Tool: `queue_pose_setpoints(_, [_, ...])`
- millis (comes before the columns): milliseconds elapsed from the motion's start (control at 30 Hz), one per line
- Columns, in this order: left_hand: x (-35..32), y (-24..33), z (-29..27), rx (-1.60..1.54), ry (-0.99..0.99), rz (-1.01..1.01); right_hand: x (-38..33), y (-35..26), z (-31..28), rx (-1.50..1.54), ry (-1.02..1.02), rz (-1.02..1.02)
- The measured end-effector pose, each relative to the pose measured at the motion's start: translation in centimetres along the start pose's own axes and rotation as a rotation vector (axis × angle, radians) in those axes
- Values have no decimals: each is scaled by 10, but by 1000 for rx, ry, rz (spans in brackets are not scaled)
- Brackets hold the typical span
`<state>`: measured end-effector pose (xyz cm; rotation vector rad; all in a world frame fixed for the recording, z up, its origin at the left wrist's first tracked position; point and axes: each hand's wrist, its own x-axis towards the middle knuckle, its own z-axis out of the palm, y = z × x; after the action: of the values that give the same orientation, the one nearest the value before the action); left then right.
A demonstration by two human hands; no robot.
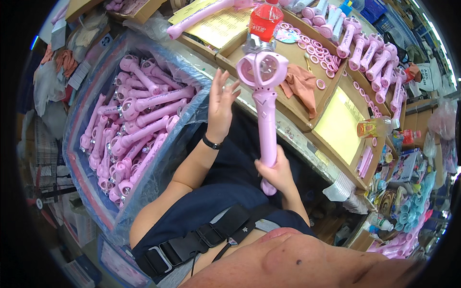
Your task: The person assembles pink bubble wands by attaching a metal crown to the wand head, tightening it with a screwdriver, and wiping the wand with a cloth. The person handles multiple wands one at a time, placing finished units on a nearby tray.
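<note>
Centre frame: right hand (277, 172) grasps the pink globe-headed wand (267, 120) near its base; left hand (222, 105) unclenched, fingers extended.

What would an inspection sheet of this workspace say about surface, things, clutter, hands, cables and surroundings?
Surface: bench bears cardboard trays.
Things: one pink wand in hand; many more wands heaped in a plastic-lined bin at left.
Clutter: red bottle, peach cloth, pink rings.
Hands: right hand grips the handle; left hand open, raised near the wand's head.
Cables: thin dark cord by the chest strap; type unclear.
Surroundings: blue basket upper right.
</note>
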<state>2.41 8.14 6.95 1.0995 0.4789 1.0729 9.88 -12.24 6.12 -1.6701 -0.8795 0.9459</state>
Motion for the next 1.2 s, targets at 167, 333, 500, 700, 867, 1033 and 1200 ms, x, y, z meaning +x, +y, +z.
queue_pose_setpoints(167, [2,-2,0,152,-77,118,1,-7,1,-643,389,-107])
queue_pose_setpoints(333, [7,-7,5,178,-1,134,-6,2,6,-848,329,-223])
queue_pose_setpoints(500, [4,-8,-2,59,-30,129,-8,5,6,-781,317,-229])
queue_pose_setpoints(700, [5,-6,-6,61,-34,198,-4,-3,0,-681,283,-255])
queue_pose_setpoints(867, [-7,-7,-1,-497,-227,10,-6,-23,11,-31,-114,-246])
queue_pose_setpoints(1033, [-3,8,-22,-761,-462,-174,25,-32,0,-232,-276,-299])
queue_pose_setpoints(1200, [5,30,-44,-222,-259,-47,60,-29,-75,-584,481,-474])
